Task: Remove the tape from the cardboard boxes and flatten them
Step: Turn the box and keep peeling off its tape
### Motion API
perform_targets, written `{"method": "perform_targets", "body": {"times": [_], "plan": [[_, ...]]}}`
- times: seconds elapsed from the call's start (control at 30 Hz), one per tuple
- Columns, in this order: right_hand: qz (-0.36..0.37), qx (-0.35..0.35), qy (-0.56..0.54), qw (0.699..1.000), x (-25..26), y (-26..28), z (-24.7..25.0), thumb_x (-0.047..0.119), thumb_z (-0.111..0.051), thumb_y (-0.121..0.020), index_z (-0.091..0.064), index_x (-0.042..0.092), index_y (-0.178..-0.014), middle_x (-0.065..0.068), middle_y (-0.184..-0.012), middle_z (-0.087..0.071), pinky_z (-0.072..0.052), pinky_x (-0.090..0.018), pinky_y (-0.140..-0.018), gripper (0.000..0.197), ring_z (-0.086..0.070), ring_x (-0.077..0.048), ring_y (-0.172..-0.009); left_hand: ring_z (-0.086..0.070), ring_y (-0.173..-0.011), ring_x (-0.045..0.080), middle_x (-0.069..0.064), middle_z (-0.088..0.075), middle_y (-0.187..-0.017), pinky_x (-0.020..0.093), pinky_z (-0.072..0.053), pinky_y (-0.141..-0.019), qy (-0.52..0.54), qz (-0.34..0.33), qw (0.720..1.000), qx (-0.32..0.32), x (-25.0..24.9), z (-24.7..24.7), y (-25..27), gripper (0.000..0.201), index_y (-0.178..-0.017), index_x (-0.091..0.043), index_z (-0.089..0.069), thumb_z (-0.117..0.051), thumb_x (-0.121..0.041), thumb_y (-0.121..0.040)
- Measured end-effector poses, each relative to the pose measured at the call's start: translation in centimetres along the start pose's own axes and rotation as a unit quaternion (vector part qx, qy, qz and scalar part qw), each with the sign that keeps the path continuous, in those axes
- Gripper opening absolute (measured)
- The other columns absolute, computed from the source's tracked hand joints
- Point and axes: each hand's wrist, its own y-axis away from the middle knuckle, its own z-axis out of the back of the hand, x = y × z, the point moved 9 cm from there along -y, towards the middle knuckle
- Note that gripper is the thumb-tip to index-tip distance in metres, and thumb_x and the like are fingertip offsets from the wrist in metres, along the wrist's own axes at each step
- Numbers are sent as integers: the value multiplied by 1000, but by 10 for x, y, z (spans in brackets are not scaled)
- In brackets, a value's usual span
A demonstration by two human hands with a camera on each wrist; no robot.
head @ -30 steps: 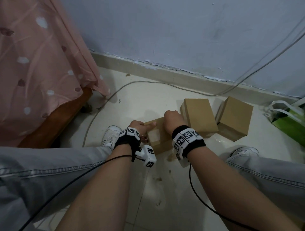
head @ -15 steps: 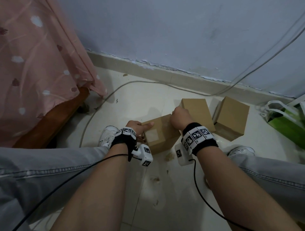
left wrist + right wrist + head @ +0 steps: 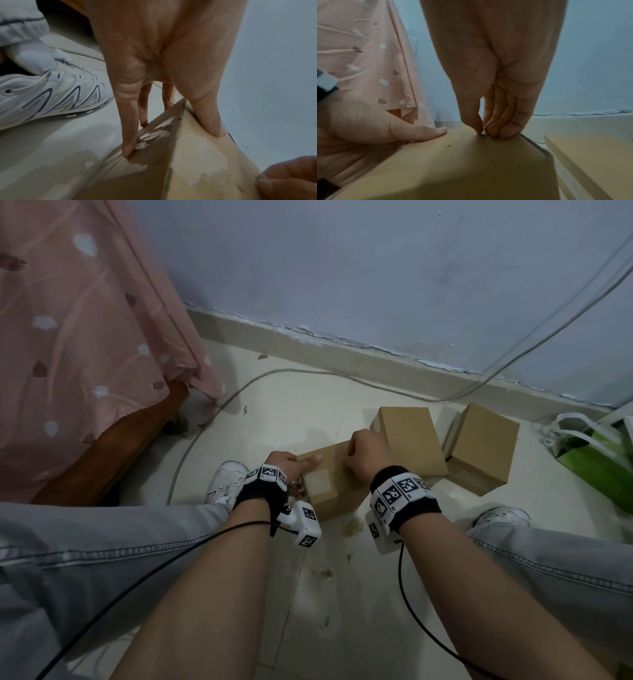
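A small brown cardboard box [image 3: 330,491] stands on the floor between my feet. My left hand [image 3: 291,467] holds its left corner, thumb [image 3: 211,121] flat on the top face and fingers [image 3: 128,135] pressed on the side. That side carries clear tape [image 3: 106,166] and torn paper patches. My right hand [image 3: 366,455] is curled over the top. Its thumb and fingertips [image 3: 481,131] pinch together at the seam near the box's [image 3: 471,162] far edge, apparently on a tape end that I cannot make out. Two more closed boxes [image 3: 409,443] [image 3: 483,446] stand behind to the right.
A pink spotted cloth [image 3: 85,337] hangs over a wooden bed frame [image 3: 113,453] at the left. A grey cable [image 3: 308,373] runs over the tiled floor along the blue wall. A green bag [image 3: 596,457] lies at the right. My white shoes [image 3: 226,484] [image 3: 500,518] flank the box.
The right hand has shifted slightly over the box's top face. The left hand keeps its hold and the box stays in place.
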Motion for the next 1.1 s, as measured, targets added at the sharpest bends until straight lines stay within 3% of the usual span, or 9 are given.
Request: {"method": "perform_targets", "body": {"times": [0.23,0.43,0.63,0.8,0.97,1.1], "plan": [[-3,-21,49,999,1,2,-3,2,-51,-88,-51,7,-85,-12,-90,-58,-42,-33,-64,6,-54,-29,-78,-72,-78,43,27,-70,-99,56,-60,-66,3,2,1000,4,0,-2,4,66,-90,2,-66,-87,-53,-61],[3,-7,-39,999,-12,2,2,20,-62,-87,-62,7,-93,-8,-92,-62,-53,-35,-75,14,-60,-23,-85,-73,-79,41,21,-70,-93,54,-61,-68,-1,1,1000,2,-1,-1,2,55,-78,-5,-62,-87,-52,-63],[13,-21,-22,999,-9,0,2,18,-66,-84,-64,7,-90,-9,-91,-64,-54,-35,-76,13,-60,-23,-86,-73,-81,40,18,-68,-92,54,-60,-70,-5,0,1000,-5,-3,0,4,50,-77,-10,-60,-87,-50,-65],[-6,-28,-13,999,-8,2,3,12,-57,-87,-61,4,-91,-14,-92,-63,-56,-42,-76,9,-61,-30,-82,-73,-80,40,24,-69,-99,54,-60,-72,-8,0,1000,4,-2,-2,2,56,-81,-6,-62,-86,-54,-62],[6,-21,-54,998,-11,5,11,20,-61,-90,-68,1,-92,-13,-88,-68,-56,-40,-79,21,-64,-27,-85,-72,-81,41,25,-67,-103,53,-61,-68,2,2,1000,-1,-2,-1,3,52,-87,-3,-62,-86,-46,-70],[17,-18,15,1000,2,9,9,4,-59,-85,-62,4,-77,-14,-83,-65,-57,-40,-73,9,-64,-31,-81,-72,-80,41,27,-68,-104,53,-61,-67,6,3,1000,0,-1,-2,2,58,-92,2,-64,-86,-45,-68]]}}
